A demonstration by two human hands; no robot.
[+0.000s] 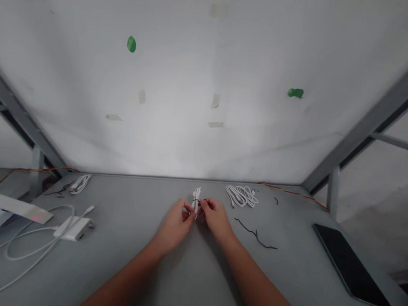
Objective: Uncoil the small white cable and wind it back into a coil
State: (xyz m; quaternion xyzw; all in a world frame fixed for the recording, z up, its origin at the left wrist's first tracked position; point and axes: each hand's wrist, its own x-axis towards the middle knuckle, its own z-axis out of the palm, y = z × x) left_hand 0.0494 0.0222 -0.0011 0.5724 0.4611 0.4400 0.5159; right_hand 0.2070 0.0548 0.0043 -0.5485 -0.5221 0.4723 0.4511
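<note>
Forearms (pixel 263 288) reach over the tabletop (pixel 125 222); the left hand (pixel 177 220) pinches a cable bundle (pixel 198 192), seemingly steadying it, while the right hand (pixel 215 215) grasps its tie (pixel 195 200).

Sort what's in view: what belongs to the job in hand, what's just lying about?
In the job:
white cable bundle, in the left hand
black tie across it, at the right hand

Apparently just lying about:
coiled white cable
loose black strands, perhaps spare ties
white adapter
flat dark device
</note>
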